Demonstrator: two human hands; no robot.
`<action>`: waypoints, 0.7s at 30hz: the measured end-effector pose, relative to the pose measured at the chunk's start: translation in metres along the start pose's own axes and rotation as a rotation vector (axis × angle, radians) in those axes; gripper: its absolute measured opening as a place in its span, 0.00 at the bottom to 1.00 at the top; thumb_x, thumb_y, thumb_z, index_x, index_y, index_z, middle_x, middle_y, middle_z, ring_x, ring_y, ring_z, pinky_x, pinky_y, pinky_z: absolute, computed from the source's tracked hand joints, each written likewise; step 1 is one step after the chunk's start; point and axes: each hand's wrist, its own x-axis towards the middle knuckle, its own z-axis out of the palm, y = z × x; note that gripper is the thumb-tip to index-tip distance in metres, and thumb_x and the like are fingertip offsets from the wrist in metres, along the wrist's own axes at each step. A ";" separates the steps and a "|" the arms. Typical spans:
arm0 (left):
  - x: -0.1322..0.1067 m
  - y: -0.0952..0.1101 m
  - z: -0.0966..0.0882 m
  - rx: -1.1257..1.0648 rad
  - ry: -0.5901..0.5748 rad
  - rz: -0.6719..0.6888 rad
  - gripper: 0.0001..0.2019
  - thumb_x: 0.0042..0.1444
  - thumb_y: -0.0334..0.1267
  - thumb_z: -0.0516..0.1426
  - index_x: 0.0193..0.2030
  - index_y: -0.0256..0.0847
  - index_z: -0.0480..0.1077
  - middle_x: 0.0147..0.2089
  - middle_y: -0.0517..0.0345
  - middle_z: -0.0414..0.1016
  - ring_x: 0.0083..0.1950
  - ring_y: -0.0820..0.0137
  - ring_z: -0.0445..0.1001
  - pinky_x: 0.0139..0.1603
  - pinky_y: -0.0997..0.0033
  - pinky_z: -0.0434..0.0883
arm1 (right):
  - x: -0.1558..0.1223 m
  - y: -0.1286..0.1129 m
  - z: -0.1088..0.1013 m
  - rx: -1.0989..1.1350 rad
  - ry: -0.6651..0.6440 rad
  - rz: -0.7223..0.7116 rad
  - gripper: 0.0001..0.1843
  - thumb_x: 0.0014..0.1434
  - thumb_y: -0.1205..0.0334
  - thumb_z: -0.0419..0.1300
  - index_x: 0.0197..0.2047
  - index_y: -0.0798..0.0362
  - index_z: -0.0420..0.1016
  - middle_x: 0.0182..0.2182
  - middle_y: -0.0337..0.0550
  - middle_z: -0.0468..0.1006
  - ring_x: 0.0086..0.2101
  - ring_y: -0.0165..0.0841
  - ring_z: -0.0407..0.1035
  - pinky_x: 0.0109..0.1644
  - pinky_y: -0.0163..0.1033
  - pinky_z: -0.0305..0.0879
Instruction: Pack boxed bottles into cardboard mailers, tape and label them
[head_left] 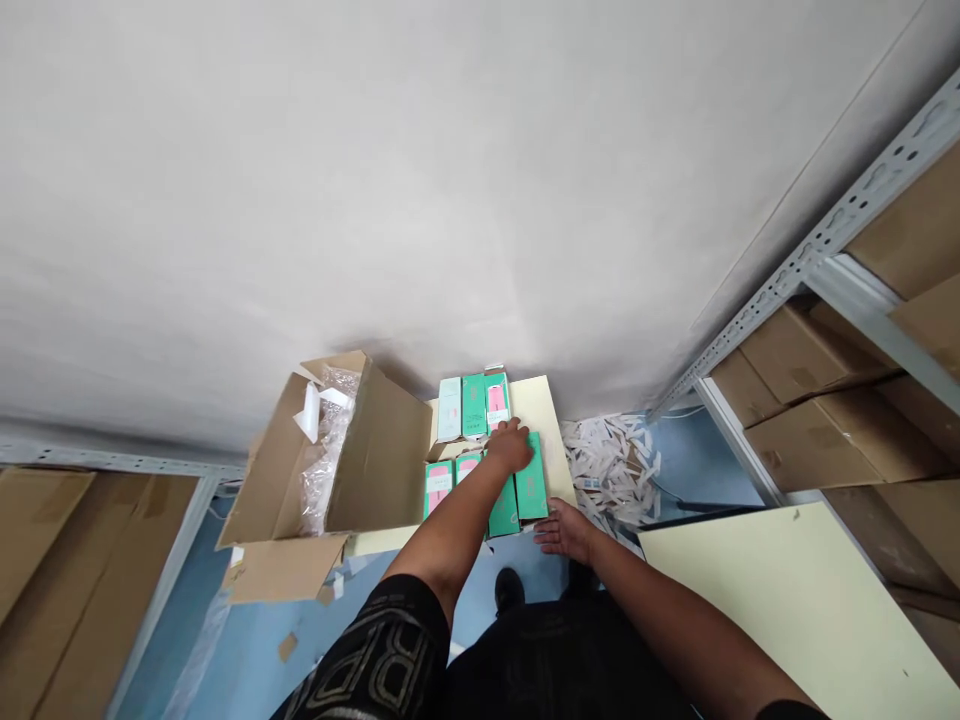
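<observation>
Green box [534, 480] lies flat at the right end of the front row, by the near right corner of the table [546, 408], its long axis running from the near edge toward the far edge. Left hand [511, 445] is palm down at its far end, fingers bent over that far left corner; whether they grip or only rest I cannot tell. From there the box extends toward the body and slightly right. Right hand [568, 532] is nearer its near end, fingers loosely spread with nothing between them, just beside the near right corner; contact is unclear. Both hands are thus close, at roughly opposite corners. Alongside, to the left, sits a second green box [502, 512], partly under the left forearm. An open carton [382, 450] stands toward the table's left edge.
</observation>
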 end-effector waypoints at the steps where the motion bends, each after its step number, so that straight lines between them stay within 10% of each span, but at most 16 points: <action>1: -0.004 0.004 -0.002 -0.012 0.012 0.008 0.22 0.56 0.37 0.59 0.58 0.42 0.71 0.69 0.42 0.62 0.69 0.47 0.60 0.66 0.48 0.61 | -0.001 -0.001 0.002 0.035 0.001 -0.012 0.25 0.69 0.41 0.48 0.49 0.56 0.69 0.41 0.55 0.81 0.33 0.39 0.79 0.35 0.42 0.75; 12: -0.072 0.020 -0.034 -0.383 0.365 0.033 0.22 0.56 0.46 0.64 0.54 0.46 0.63 0.61 0.50 0.65 0.57 0.60 0.73 0.55 0.62 0.70 | -0.030 -0.013 0.045 0.181 0.087 -0.246 0.19 0.68 0.46 0.51 0.44 0.55 0.70 0.34 0.51 0.81 0.32 0.38 0.80 0.35 0.39 0.75; 21: -0.150 -0.012 -0.050 -0.771 0.594 0.284 0.20 0.55 0.37 0.61 0.52 0.46 0.59 0.62 0.49 0.67 0.63 0.59 0.68 0.62 0.60 0.67 | -0.106 0.040 0.085 0.360 0.012 -0.683 0.21 0.66 0.45 0.55 0.55 0.49 0.72 0.44 0.48 0.83 0.44 0.42 0.80 0.48 0.47 0.76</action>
